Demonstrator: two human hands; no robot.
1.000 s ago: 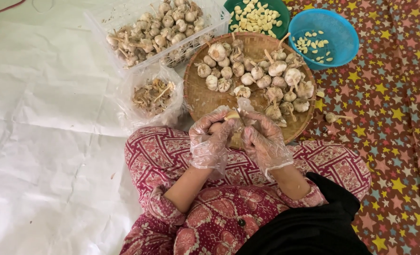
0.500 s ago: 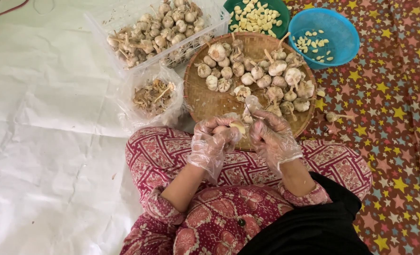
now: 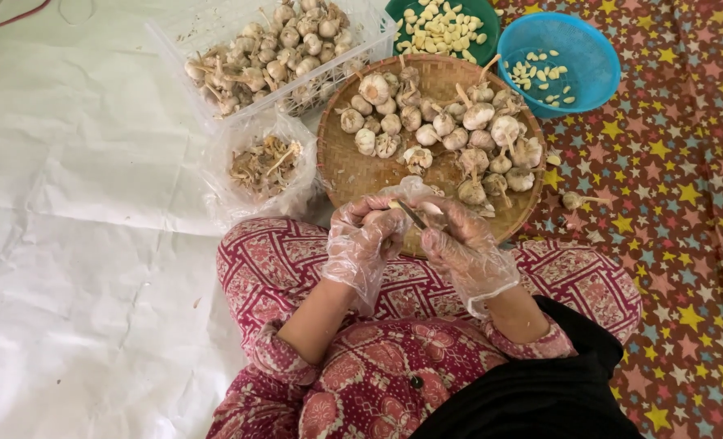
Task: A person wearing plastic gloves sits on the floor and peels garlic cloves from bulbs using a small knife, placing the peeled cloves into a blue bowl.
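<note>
Both hands wear loose clear plastic gloves and meet over my lap, at the near rim of a round woven tray [image 3: 347, 167]. My left hand [image 3: 367, 238] is closed around a garlic bulb, mostly hidden by its fingers. My right hand [image 3: 461, 244] grips a small knife [image 3: 411, 214] whose blade rests against that bulb. Several whole garlic bulbs [image 3: 459, 134] lie on the tray just beyond the hands.
A clear plastic crate [image 3: 276, 45] of garlic bulbs stands at the back left. A plastic bag of skins and stems [image 3: 261, 167] sits beside the tray. A green bowl [image 3: 447, 24] and a blue bowl [image 3: 558, 61] hold peeled cloves. One loose bulb [image 3: 574, 199] lies on the star-patterned cloth.
The hands have shifted slightly, with the left hand turning the bulb and the right hand's knife moving against it. The rest stays put.
</note>
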